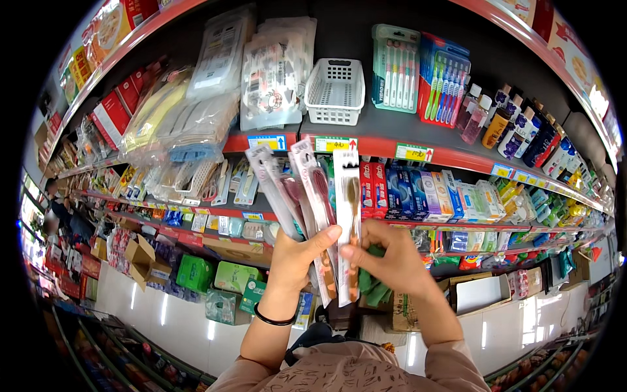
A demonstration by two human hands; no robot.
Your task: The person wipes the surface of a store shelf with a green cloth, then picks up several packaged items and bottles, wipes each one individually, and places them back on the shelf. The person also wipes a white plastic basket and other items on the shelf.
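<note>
Several packaged toothbrushes are fanned out between my hands in front of the shelf. My left hand (299, 259), with a black band at the wrist, grips the packs on the left, among them a toothbrush with a dark pink head (321, 183). Between the thumb and fingers of my right hand (389, 255) is a single packaged toothbrush with a brown head (352, 191). Its clear pack stands nearly upright beside the others. Behind the packs, on the upper shelf, sits a white perforated plastic basket (338, 115) with nothing seen inside.
Multi-packs of toothbrushes (396, 68) and bottles (517, 132) stand right of the basket. Bagged towels (196, 122) lie to its left. Toothpaste boxes (406, 191) line the shelf below. Cardboard boxes (147, 259) and green packages (195, 273) rest near the floor. A person (71, 215) is far left.
</note>
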